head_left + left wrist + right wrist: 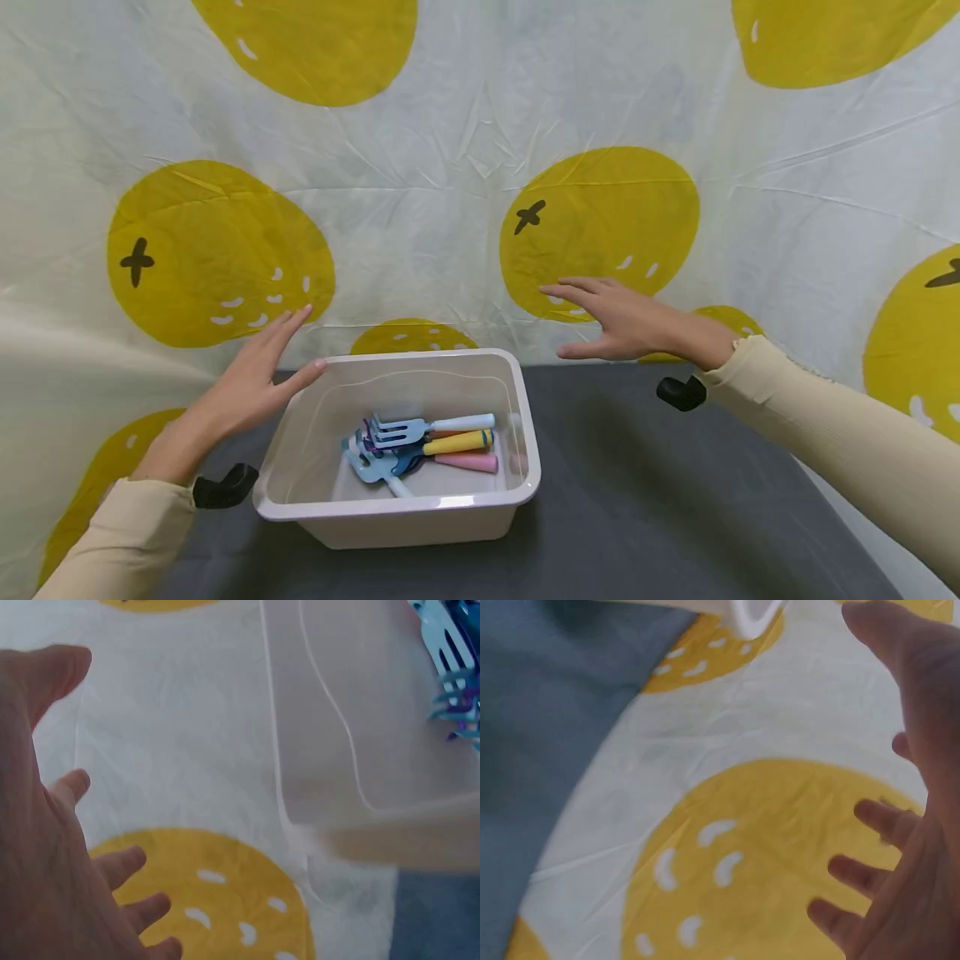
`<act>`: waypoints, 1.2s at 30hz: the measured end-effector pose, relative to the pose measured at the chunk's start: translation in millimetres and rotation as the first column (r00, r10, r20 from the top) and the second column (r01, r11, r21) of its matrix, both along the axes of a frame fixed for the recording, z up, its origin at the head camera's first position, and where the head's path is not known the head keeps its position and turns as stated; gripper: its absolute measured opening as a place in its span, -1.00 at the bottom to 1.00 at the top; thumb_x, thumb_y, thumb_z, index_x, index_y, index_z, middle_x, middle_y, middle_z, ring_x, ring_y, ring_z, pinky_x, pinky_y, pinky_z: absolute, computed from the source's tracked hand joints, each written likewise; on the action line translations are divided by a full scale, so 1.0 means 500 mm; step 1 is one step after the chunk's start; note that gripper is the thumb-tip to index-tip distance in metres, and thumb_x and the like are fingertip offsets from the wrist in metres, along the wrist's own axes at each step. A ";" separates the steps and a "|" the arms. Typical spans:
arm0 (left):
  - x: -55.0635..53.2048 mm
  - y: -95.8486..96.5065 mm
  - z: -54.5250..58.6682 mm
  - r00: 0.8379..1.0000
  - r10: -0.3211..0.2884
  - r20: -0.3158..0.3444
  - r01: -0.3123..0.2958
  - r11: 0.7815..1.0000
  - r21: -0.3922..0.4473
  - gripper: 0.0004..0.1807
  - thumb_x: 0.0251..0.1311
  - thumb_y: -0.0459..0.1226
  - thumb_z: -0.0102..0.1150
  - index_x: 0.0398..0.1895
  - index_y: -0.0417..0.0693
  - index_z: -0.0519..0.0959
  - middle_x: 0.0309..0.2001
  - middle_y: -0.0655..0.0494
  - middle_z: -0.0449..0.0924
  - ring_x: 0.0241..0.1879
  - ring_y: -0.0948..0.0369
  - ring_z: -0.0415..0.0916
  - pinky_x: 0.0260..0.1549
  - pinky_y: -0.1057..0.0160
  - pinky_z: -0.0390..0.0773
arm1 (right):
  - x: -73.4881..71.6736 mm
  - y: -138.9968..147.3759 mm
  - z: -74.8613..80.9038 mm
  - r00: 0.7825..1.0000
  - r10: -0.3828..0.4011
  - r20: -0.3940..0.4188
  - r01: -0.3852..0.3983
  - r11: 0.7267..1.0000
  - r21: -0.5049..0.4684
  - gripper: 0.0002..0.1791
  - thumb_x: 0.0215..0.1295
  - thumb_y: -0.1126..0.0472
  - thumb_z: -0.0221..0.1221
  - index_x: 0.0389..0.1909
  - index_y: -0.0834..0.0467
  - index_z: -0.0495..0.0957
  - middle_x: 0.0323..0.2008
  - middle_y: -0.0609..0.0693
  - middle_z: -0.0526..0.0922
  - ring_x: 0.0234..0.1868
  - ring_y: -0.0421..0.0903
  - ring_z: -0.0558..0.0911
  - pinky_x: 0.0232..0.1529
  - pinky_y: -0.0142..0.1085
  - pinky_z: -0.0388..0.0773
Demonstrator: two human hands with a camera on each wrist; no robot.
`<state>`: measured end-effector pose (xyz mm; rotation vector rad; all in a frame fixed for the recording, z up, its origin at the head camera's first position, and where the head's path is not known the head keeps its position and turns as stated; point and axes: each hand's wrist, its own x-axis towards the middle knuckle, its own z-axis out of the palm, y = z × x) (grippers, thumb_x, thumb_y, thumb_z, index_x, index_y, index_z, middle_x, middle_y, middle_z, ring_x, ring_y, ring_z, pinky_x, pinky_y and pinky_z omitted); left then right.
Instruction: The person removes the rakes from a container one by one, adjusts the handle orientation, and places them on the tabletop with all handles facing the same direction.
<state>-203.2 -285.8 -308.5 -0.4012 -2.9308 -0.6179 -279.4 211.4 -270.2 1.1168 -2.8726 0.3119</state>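
Observation:
A pale plastic tub (408, 529) stands on the dark table, holding several small toy garden tools in a loose pile. Among them are a light blue fork (401, 432), another light blue fork (372, 467) with wide tines, a yellow handle (457, 442) and a pink handle (468, 462). Parts of the lower tools are hidden under the others. My left hand (251, 379) hovers by the tub's left rim, fingers extended, holding nothing. Off to the right of the tub, my right hand (626, 321) is raised with spread fingers and holds nothing.
Dark grey cloth covers the table (637, 500). Behind it hangs a white curtain (420, 250) printed with yellow fruit shapes. A black wrist mount (225, 487) is on the left forearm, and another black mount (681, 393) is on the right.

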 end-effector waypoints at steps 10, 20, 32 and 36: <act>0.040 -0.050 -0.040 0.994 -0.031 0.102 0.017 0.990 0.141 -0.06 0.46 0.08 0.07 0.68 0.31 -0.27 0.63 -0.23 -0.14 0.43 -0.44 0.09 0.13 -0.59 0.20 | -0.015 -0.128 0.038 0.967 0.196 0.162 -0.190 0.980 -0.051 -0.15 0.30 -0.14 0.36 0.55 -0.07 0.25 0.43 0.04 0.39 0.36 0.06 0.41 0.32 0.10 0.41; 0.078 -0.072 -0.082 0.973 -0.111 0.200 0.028 0.927 0.375 -0.09 0.52 -0.08 0.02 0.65 0.48 -0.36 0.59 -0.39 -0.17 0.31 -0.52 0.26 0.00 -0.40 0.52 | -0.020 -0.261 0.004 0.878 0.289 0.380 -0.312 0.950 -0.003 -0.25 0.34 -0.07 0.34 0.51 -0.13 0.29 0.26 0.00 0.57 0.12 0.02 0.65 0.15 -0.11 0.58; 0.103 -0.074 -0.155 0.893 -0.166 0.418 -0.142 0.779 0.611 -0.12 0.53 0.00 -0.09 0.64 0.47 -0.42 0.63 -0.31 -0.40 0.46 -0.53 -0.08 -0.06 -0.39 0.57 | -0.015 -0.366 -0.082 0.824 0.172 0.540 -0.340 0.912 0.229 -0.23 0.30 -0.16 0.36 0.47 -0.32 0.26 0.36 -0.07 0.46 0.27 -0.05 0.51 0.19 -0.04 0.53; 0.104 -0.075 -0.178 0.870 -0.200 0.451 -0.186 0.714 0.675 -0.15 0.52 0.02 -0.12 0.62 0.52 -0.41 0.63 -0.27 -0.44 0.44 -0.51 0.00 0.03 -0.38 0.53 | -0.019 -0.383 -0.118 0.828 0.141 0.543 -0.334 0.902 0.275 -0.25 0.31 -0.10 0.37 0.46 -0.27 0.28 0.39 -0.05 0.44 0.32 -0.04 0.49 0.22 -0.03 0.53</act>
